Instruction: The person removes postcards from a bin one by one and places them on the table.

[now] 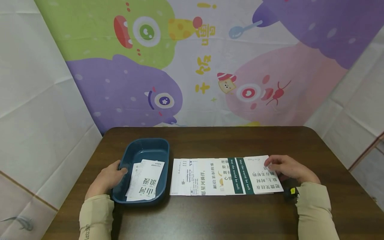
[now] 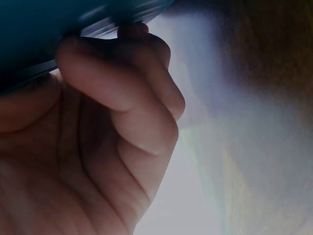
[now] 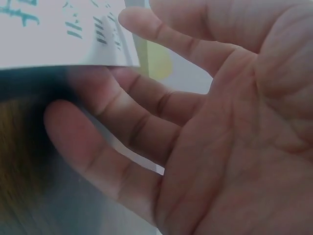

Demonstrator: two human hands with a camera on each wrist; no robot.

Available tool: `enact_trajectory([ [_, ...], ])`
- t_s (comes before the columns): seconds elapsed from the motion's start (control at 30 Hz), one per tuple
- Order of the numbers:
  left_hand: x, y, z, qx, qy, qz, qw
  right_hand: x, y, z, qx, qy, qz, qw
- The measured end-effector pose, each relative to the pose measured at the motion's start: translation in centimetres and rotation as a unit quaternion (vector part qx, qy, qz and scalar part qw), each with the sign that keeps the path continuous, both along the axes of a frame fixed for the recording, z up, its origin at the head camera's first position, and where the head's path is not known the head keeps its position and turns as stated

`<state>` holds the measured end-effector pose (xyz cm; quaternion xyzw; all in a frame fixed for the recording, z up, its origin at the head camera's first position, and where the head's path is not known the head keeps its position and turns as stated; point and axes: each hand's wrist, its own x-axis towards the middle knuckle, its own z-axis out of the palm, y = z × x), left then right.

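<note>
My left hand [image 1: 105,180] grips the left rim of a dark blue plastic tray [image 1: 165,146], its thumb over the edge; in the left wrist view curled fingers [image 2: 142,93] press against the tray's outside. Inside the tray lie a few white printed cards [image 1: 147,180], overlapping. A row of overlapping printed cards [image 1: 210,176] stretches across the table to the tray's right. At the row's right end, my right hand [image 1: 292,168] holds the edge of the last white card [image 1: 259,173]. In the right wrist view, some fingers [image 3: 142,127] reach beneath that card.
The brown wooden table [image 1: 216,216] has rounded far corners. Behind it hangs a cloth [image 1: 198,110] with cartoon monsters, and white sheets [image 1: 45,83] stand at both sides. A dark object with a yellow patch [image 1: 292,191] is at the right wrist.
</note>
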<state>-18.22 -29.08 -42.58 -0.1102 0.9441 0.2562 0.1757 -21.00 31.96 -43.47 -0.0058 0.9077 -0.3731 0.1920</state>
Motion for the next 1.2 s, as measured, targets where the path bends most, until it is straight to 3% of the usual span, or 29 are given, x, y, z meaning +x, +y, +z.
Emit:
enact_trajectory([
  [0.3, 0.1, 0.0, 0.0, 0.005, -0.006, 0.004, 1.0, 0.2, 0.0, 0.4, 0.019, -0.002, 0.008, 1.0],
  [0.53, 0.1, 0.1, 0.2, -0.01, 0.013, -0.006, 0.9998, 0.3, 0.2, 0.9, 0.026, 0.006, 0.023, 0.999],
  [0.9, 0.0, 0.1, 0.1, -0.008, 0.001, 0.006, 1.0, -0.4, -0.6, -0.6, 0.129, 0.054, 0.029, 0.99],
  [1.2, -0.2, 0.1, 0.0, -0.013, 0.001, 0.006, 0.9999, -0.9, -0.4, -1.2, 0.14, 0.063, 0.037, 0.987],
])
